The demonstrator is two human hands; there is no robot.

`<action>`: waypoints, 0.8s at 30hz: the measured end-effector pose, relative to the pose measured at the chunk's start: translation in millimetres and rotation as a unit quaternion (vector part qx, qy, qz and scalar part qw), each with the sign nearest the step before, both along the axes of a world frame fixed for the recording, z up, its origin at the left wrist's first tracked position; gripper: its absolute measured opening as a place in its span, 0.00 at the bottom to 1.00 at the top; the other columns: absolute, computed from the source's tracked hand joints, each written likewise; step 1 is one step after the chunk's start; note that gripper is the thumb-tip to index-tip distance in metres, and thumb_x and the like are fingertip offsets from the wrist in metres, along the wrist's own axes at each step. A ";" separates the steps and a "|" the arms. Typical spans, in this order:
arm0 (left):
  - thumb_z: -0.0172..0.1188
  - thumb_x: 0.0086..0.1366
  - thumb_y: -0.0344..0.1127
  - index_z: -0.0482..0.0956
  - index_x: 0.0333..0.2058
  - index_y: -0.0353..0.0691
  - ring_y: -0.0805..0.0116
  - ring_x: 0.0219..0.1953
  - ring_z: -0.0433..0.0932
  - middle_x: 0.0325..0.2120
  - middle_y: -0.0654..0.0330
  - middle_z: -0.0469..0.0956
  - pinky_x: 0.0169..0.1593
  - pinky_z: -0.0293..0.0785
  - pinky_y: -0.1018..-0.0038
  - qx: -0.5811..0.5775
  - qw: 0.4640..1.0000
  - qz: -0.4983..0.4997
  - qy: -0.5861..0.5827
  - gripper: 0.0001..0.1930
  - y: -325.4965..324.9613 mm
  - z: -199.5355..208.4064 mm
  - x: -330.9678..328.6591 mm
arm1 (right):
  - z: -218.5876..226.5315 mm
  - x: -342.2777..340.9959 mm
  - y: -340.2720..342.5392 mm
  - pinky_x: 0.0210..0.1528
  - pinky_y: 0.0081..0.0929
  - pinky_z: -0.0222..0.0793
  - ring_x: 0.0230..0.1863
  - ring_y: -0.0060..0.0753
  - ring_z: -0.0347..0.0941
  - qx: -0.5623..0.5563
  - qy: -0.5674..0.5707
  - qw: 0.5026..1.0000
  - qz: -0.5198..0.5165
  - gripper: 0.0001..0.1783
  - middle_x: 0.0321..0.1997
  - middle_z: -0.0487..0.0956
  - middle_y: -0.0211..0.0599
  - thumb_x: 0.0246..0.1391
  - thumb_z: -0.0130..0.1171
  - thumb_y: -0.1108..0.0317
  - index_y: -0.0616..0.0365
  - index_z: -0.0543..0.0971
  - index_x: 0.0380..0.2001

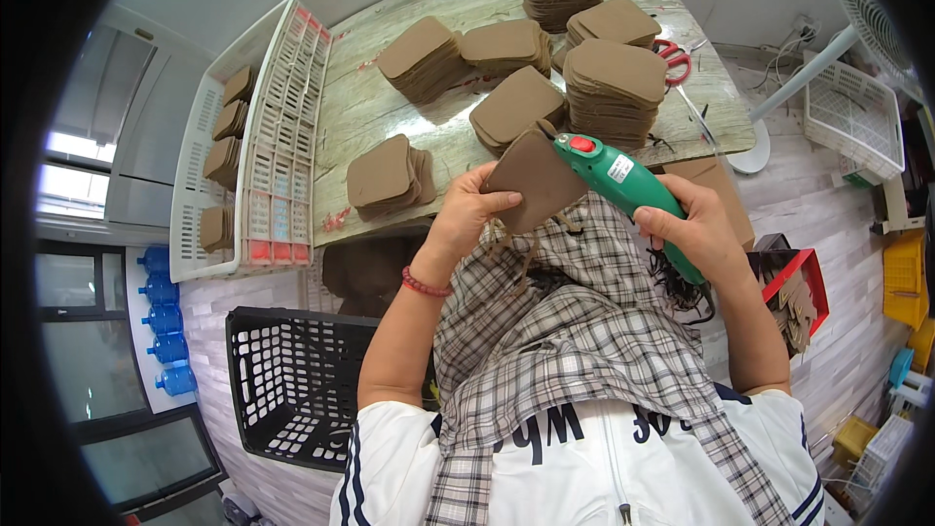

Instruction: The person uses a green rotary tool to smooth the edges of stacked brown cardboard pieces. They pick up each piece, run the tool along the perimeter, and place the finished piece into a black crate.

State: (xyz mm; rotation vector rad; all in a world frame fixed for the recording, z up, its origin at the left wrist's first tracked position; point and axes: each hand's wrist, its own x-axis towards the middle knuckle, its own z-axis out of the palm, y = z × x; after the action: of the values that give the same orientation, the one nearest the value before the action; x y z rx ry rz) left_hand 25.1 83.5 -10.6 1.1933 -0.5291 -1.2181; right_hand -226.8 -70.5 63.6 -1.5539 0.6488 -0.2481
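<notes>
while the left hand (466, 214) pinches a brown panel (538, 180), the right hand (699, 219) grips a green power tool (621, 178); the panel lies between the hands, nearer the left, and the tool's long axis slants forward-left, its head at the panel's far corner.

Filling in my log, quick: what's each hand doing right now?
Left hand: closed, holding a brown rounded piece.
Right hand: closed around a green handheld tool.
</notes>
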 end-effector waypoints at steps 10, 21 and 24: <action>0.59 0.54 0.19 0.77 0.41 0.31 0.79 0.36 0.75 0.34 0.65 0.79 0.43 0.70 0.81 0.055 0.986 -0.075 -0.140 0.14 13.3 18.1 24.9 | -1.8 -5.2 -1.4 0.27 0.15 0.66 0.23 0.16 0.69 0.049 0.017 0.998 0.032 0.18 0.25 0.76 0.30 0.51 0.62 0.65 0.65 0.76 0.42; 0.62 0.56 0.24 0.80 0.33 0.37 0.76 0.31 0.78 0.29 0.63 0.81 0.39 0.74 0.79 -0.055 0.991 0.119 -0.027 0.05 23.6 12.4 39.9 | 0.0 -2.9 1.3 0.26 0.16 0.66 0.22 0.17 0.69 0.066 0.028 0.996 0.061 0.17 0.24 0.75 0.29 0.50 0.63 0.63 0.64 0.76 0.39; 0.63 0.56 0.23 0.80 0.33 0.36 0.75 0.31 0.78 0.29 0.63 0.81 0.39 0.74 0.79 -0.052 0.994 0.098 -0.025 0.06 24.2 14.0 41.9 | -4.5 -2.8 2.7 0.26 0.17 0.66 0.22 0.17 0.69 0.067 0.032 0.995 0.062 0.17 0.23 0.75 0.29 0.49 0.63 0.63 0.64 0.77 0.39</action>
State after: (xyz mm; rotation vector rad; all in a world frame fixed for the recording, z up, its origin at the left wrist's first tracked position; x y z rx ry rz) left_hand 67.1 107.7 3.4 1.1608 -0.4948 -0.9845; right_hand -229.6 -67.8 59.1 -1.4719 0.6034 -0.0606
